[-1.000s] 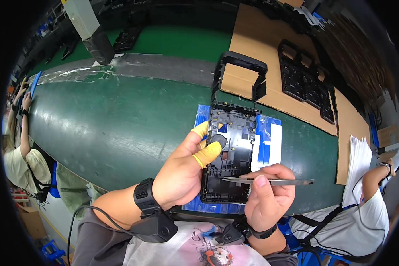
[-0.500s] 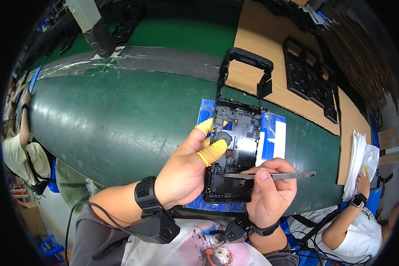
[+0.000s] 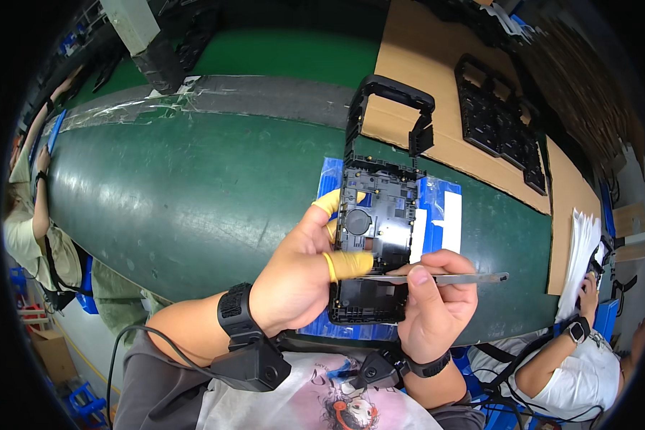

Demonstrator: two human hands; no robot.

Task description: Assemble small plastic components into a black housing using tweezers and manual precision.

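My left hand [image 3: 287,279], with yellow finger cots, grips a long black plastic housing [image 3: 390,201] by its left side. A tall open loop forms the housing's far end. A round black disc [image 3: 357,223] sits in it, and the left thumb lies across the inside below this disc. In my right hand [image 3: 437,312] is a slim metal pair of tweezers [image 3: 476,278], pinched between thumb and fingers. Its tip points left over the near part of the housing, close beside the left thumb. Whether the tip holds anything is too small to tell.
Beneath the housing lies a blue board [image 3: 330,175] on the green table [image 3: 193,193]. Cardboard [image 3: 408,64] at the far right bears more black housings [image 3: 498,118]. White sheets [image 3: 580,251] stand at the right edge beside a co-worker's hand [image 3: 589,297]. Another person works at far left.
My left thumb has moved off the round disc, down toward the tweezers' tip. The housing and tweezers have shifted slightly. The co-worker's hand at the right has moved on the white sheets.
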